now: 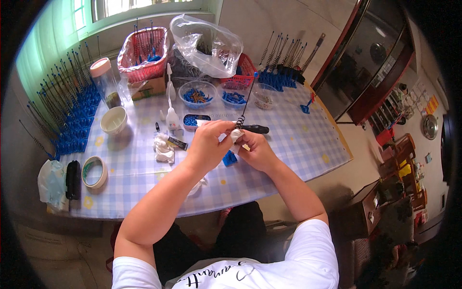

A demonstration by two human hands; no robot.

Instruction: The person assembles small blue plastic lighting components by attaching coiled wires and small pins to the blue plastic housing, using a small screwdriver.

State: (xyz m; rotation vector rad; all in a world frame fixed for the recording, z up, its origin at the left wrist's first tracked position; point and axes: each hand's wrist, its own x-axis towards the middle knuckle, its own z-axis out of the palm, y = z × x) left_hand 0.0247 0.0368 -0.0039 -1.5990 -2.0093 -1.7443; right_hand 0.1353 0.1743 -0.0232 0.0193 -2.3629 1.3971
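Observation:
Over the middle of the table, both hands meet at a dark wire stem (249,98) with a coiled spring at its lower part and a blue ball on its tip. It stands nearly upright. My left hand (208,144) pinches at the coil, where a bit of white material (236,134) shows between the fingers. My right hand (258,152) closes round the lower part from the other side. A blue base (230,159) shows below the hands; its join to the stem is hidden. Behind the right fingers lies a black handle (256,129).
Rows of spring stems on blue bases (72,127) stand at the left, more (284,77) at the back right. Bowls of blue parts (197,95), a red basket (143,72), a glue bottle (172,118), a white cup (114,120) and a tape roll (94,172) surround the hands.

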